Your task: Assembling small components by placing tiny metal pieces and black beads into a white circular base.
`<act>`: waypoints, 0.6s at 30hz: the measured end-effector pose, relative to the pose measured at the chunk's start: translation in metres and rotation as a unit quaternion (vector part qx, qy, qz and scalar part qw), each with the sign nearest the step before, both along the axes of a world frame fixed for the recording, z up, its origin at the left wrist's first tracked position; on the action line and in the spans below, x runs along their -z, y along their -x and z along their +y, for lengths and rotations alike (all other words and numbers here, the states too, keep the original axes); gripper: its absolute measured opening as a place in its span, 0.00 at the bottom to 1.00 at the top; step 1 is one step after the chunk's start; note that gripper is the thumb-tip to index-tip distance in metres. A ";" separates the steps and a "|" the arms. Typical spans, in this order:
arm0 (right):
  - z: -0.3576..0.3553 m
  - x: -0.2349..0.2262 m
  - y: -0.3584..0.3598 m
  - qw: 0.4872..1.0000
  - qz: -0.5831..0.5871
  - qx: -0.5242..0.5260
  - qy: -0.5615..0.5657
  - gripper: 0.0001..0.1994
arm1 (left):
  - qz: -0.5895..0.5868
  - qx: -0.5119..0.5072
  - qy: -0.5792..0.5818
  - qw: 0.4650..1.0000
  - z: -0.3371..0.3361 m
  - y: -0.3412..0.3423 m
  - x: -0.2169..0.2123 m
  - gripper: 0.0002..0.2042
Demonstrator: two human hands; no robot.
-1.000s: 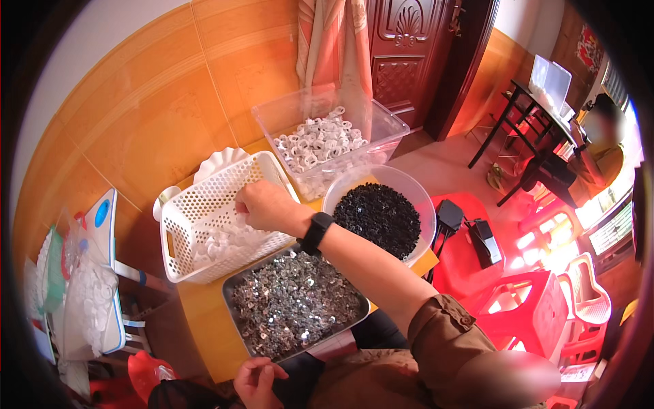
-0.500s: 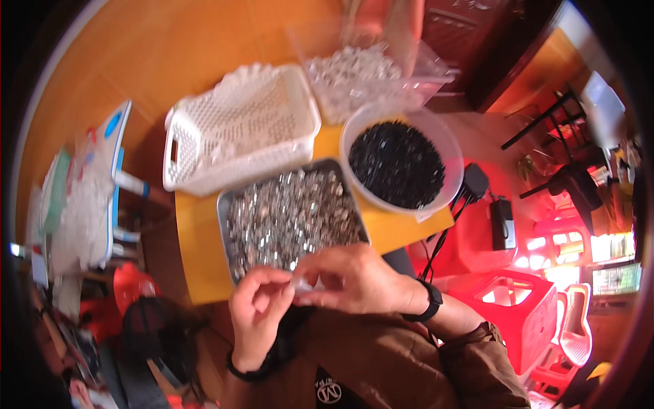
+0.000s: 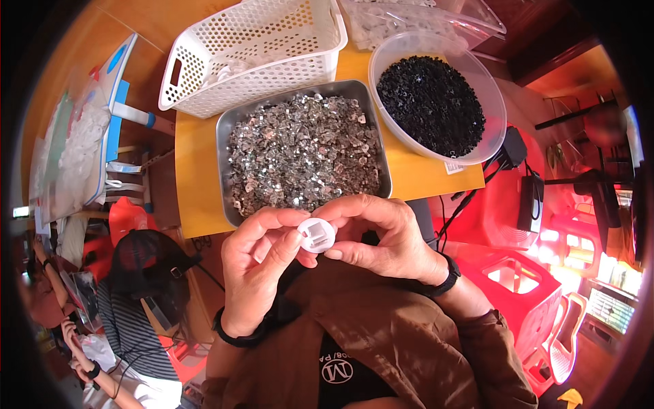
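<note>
A small round white plastic part [image 3: 320, 240], with square recesses in its face, is held up between my two hands. My left hand [image 3: 255, 262] pinches its left edge between thumb and fingers. Closed on the opposite edge is my right hand [image 3: 381, 238], its thumb below and fingertips behind the rim. Just beyond my hands sits a metal tray [image 3: 388, 170] full of small shiny metal pieces [image 3: 300, 150]. A round clear tub [image 3: 496, 123] of small black pieces [image 3: 432, 105] stands to the right of the tray.
Behind the tray is a white perforated basket [image 3: 272, 82] with some white pieces inside. A clear bin [image 3: 470, 20] with white parts stands at the back. All rest on a yellow tabletop [image 3: 197, 170]. Red stools [image 3: 511, 293] are at right; another person [image 3: 129, 313] sits at left.
The white part has turned, so its recessed face now shows; before, it was blurred between my fingers. The view has tilted, so table and containers appear higher.
</note>
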State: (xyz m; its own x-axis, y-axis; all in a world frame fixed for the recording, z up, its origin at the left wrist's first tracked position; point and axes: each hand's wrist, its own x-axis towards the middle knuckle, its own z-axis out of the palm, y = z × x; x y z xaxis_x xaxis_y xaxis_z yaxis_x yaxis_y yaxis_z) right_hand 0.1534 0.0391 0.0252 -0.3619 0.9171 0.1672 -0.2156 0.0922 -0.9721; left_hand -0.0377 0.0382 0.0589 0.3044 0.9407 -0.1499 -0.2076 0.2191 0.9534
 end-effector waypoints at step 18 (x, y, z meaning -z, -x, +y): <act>-0.002 0.002 0.011 0.991 -0.098 0.077 -0.057 0.17 | -0.014 0.012 -0.071 0.997 0.003 0.009 0.010 0.11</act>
